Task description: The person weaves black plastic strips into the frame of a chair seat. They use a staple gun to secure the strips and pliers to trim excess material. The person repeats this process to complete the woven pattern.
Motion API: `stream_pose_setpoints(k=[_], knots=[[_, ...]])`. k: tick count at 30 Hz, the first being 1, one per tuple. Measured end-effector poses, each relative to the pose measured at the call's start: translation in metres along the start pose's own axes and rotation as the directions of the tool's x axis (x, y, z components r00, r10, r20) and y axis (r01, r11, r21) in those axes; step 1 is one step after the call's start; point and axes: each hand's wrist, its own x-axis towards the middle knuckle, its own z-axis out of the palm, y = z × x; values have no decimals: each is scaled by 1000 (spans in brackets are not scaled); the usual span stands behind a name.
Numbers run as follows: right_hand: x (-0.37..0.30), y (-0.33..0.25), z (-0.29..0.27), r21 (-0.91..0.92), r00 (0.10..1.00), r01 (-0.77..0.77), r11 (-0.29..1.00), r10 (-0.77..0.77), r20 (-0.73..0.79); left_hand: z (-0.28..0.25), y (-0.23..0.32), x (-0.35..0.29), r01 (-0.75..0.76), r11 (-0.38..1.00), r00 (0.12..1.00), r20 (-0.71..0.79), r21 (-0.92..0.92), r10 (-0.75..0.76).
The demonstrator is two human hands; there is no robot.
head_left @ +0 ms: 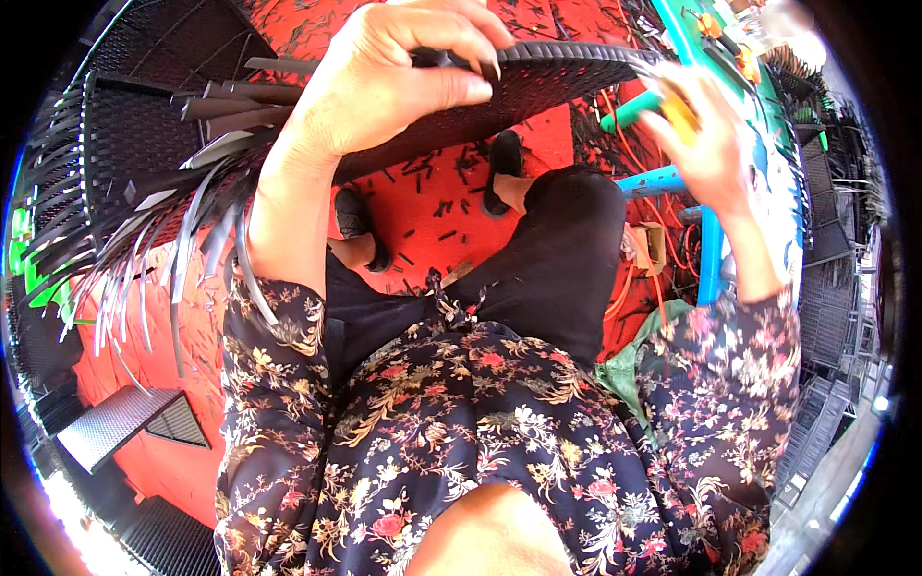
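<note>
A black woven panel [567, 82] with a thick wrapped rim stands slanted in front of me at the top of the head view. My left hand [384, 91] is closed over that rim, thumb and fingers pinched on its edge; the fingertips partly hide what lies between them. At the right end of the rim is my right hand [706, 139], smeared by motion. Its fingers are wrapped round a yellow-handled tool [680, 115], whose working end I cannot make out. Long flat black strips [197, 226] hang loose beside my left forearm.
Black scraps litter the red floor [423, 216] around my feet. More woven panels [134, 130] stand at the left. On the right are a blue frame [709, 254], a green bar [634, 110], orange hoses and a small cardboard box [650, 247]. Orange-handled tools [744, 62] lie at upper right.
</note>
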Motion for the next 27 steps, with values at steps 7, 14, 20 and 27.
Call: stream_pose_setpoints(k=[7, 14, 20, 27], knots=[[-262, 63, -97, -222, 625, -773, 594, 773, -108, -8, -7, -5, 4, 978, 986, 162, -208, 30], [-383, 57, -107, -363, 83, -932, 10, 979, -186, 2, -13, -9, 13, 793, 984, -135, -609, -120], [-321, 49, -90, -737, 412, -662, 141, 889, -200, 12, -19, -11, -93, 879, 950, -306, -467, -62], [-68, -51, -11, 416, 875, -475, 775, 469, 125, 19, -4, -14, -70, 923, 937, -343, -377, -69]])
